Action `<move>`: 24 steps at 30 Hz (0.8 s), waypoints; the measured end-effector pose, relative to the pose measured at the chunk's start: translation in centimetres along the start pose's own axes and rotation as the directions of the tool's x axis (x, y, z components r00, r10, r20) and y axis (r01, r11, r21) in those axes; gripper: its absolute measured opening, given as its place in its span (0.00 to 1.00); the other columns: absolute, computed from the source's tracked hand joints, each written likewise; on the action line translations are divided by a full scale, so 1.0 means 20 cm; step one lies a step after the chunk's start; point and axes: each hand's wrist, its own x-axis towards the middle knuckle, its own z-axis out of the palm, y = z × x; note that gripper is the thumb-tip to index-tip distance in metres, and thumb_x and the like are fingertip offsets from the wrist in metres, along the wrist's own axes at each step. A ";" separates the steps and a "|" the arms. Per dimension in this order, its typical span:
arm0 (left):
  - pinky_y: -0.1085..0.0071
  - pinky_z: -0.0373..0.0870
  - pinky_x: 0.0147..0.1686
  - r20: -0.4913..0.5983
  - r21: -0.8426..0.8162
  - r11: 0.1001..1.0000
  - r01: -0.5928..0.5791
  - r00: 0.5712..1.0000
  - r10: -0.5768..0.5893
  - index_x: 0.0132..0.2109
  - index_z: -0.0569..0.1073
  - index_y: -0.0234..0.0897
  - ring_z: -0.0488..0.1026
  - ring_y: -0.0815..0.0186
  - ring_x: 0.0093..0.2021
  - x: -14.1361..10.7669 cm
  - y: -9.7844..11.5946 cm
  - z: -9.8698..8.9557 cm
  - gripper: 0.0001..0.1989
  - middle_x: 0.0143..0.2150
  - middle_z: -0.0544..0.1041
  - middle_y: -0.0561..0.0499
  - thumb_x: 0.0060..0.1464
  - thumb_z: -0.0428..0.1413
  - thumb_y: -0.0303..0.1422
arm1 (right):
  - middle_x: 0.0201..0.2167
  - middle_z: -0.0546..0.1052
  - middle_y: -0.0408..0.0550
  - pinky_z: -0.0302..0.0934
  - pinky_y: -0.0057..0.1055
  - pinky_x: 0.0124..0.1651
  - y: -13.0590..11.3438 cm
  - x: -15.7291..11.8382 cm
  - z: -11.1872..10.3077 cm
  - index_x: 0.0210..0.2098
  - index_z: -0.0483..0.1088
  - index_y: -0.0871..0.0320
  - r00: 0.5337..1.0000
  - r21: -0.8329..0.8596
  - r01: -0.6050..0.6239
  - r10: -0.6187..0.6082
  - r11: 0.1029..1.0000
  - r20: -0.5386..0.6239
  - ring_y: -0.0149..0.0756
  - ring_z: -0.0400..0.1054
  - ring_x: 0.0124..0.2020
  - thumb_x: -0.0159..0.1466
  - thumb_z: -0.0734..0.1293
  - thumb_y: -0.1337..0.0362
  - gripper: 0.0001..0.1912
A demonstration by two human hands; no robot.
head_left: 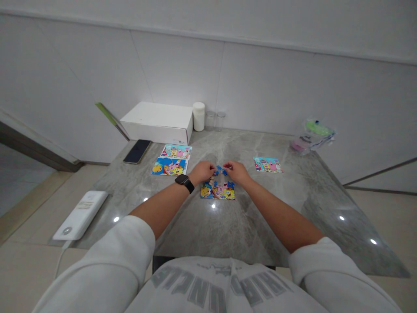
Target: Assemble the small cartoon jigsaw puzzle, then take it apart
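A partly joined jigsaw puzzle (pixel 224 192) with a colourful cartoon picture lies flat on the grey marbled table (pixel 215 230). Its lower part is whole across, while the upper part has a gap and ragged edges. My left hand (pixel 203 172), with a black watch on the wrist, is closed at the puzzle's upper left, fingertips pinched on a small blue piece. Opposite it, my right hand (pixel 238 172) pinches a blue puzzle piece (pixel 224 171) at the upper right. The fingertips are small in view and partly cover the pieces.
Two picture cards (pixel 169 167) lie left of the puzzle; another card (pixel 268 164) lies right. Behind are a phone (pixel 137 151), a white box (pixel 156 121), a white bottle (pixel 198 116) and clear jars (pixel 220 121). A plastic bag (pixel 312 137) sits back right, a white corded device (pixel 81 215) left.
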 end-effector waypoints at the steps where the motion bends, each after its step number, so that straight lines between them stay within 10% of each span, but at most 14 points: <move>1: 0.67 0.71 0.47 -0.023 0.029 1.000 -0.009 1.000 0.009 0.43 0.83 0.36 0.77 0.58 0.45 -0.01 0.00 -0.01 0.11 0.43 0.83 0.44 0.62 0.56 0.33 | 0.46 0.82 0.51 0.64 0.32 0.54 0.00 -0.01 -0.01 0.46 0.79 0.56 1.000 -0.075 0.019 -0.019 0.997 -0.002 0.38 0.74 0.49 0.67 0.68 0.67 0.10; 5: 0.66 0.70 0.49 -0.049 0.108 0.994 -0.032 0.998 0.037 0.46 0.83 0.37 0.77 0.57 0.48 -0.06 -0.03 -0.05 0.12 0.46 0.83 0.43 0.61 0.58 0.36 | 0.47 0.82 0.51 0.63 0.31 0.53 0.03 -0.06 -0.08 0.47 0.79 0.56 0.999 -0.215 0.030 -0.022 0.976 0.041 0.38 0.74 0.49 0.69 0.67 0.65 0.11; 11: 0.69 0.69 0.40 0.208 0.247 0.962 -0.116 0.976 0.065 0.44 0.82 0.38 0.78 0.58 0.41 -0.17 -0.05 -0.06 0.17 0.41 0.83 0.46 0.53 0.66 0.44 | 0.44 0.82 0.49 0.62 0.28 0.42 0.05 -0.16 -0.12 0.47 0.79 0.57 0.939 -0.229 0.117 -0.032 0.966 0.343 0.38 0.75 0.43 0.60 0.76 0.57 0.17; 24: 0.74 0.70 0.37 0.160 0.098 0.987 -0.130 0.981 0.113 0.39 0.81 0.37 0.77 0.65 0.37 -0.22 -0.07 -0.05 0.06 0.38 0.82 0.52 0.55 0.62 0.34 | 0.36 0.83 0.46 0.55 0.27 0.34 -0.03 -0.22 -0.12 0.37 0.80 0.57 0.877 -0.324 0.103 0.068 0.941 0.476 0.35 0.74 0.37 0.59 0.76 0.58 0.10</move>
